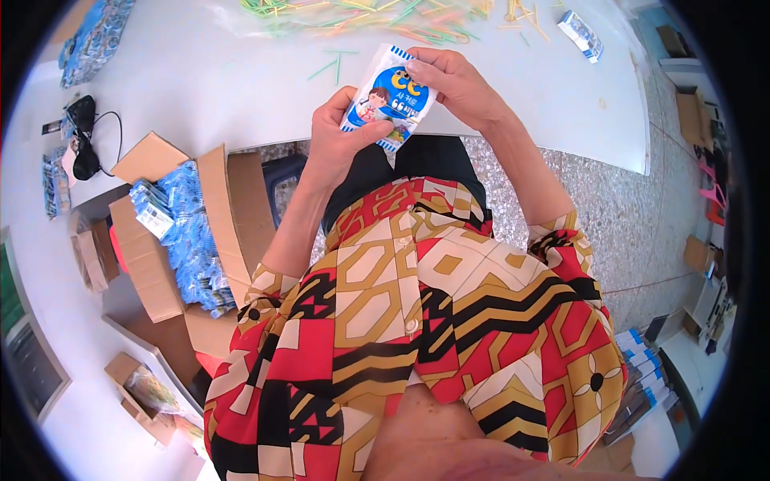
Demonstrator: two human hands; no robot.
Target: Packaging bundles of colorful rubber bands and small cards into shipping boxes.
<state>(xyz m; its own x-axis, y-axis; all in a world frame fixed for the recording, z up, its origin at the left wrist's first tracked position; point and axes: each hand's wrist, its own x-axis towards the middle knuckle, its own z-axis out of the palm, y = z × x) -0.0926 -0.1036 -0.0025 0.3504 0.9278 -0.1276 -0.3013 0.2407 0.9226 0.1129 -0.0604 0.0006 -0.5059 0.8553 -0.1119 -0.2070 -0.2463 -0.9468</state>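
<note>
Between my two hands is a small blue and white candy packet (385,108), tilted, with a cartoon figure on its front and striped ends. My left hand (337,132) grips its lower left side, thumb across the front. With the thumb on top and fingers behind, my right hand (457,84) pinches its upper right edge. The packet is held over the near edge of the white table (241,96). Beyond it lies a heap of thin coloured plastic sticks (377,20), partly under clear film, and a few loose green sticks (333,66) rest left of the packet.
Another blue and white packet (581,36) lies at the table's far right. To my left, an open cardboard box (212,200) holds many blue packets (188,232). A black cabled device (83,136) sits at the left, near more packets (98,40). Boxes (698,120) line the right side.
</note>
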